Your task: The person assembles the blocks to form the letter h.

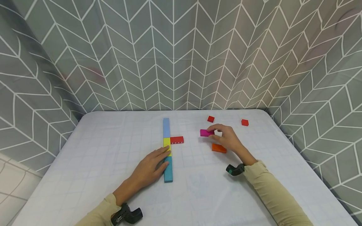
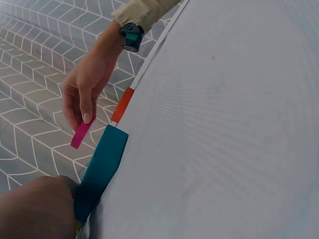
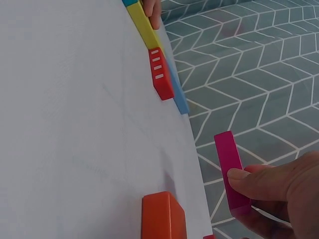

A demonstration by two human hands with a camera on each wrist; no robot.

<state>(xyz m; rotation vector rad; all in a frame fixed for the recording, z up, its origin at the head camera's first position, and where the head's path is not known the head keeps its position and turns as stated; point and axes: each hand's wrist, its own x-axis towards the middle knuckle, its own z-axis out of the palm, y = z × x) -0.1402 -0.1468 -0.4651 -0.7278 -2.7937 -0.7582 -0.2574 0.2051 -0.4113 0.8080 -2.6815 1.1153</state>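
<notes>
My right hand (image 1: 228, 138) pinches a magenta block (image 1: 205, 133) between thumb and fingers. The right wrist view shows that block (image 3: 228, 164) raised above the table, the thumb on its side. A row of light blue (image 1: 166, 127), yellow (image 1: 167, 142) and teal (image 1: 168, 171) blocks runs end to end on the table. My left hand (image 1: 150, 168) rests on this row with extended fingers, over the yellow block and the top of the teal one. A red block (image 1: 177, 140) with pale marks along its side juts rightward from the row, against the yellow block.
An orange block (image 1: 219, 148) lies just below my right hand. Two small red blocks (image 1: 211, 119) sit farther back on the right side of the white-covered table (image 1: 107, 141). A grey patterned curtain (image 1: 181, 62) encloses the table behind and at the sides.
</notes>
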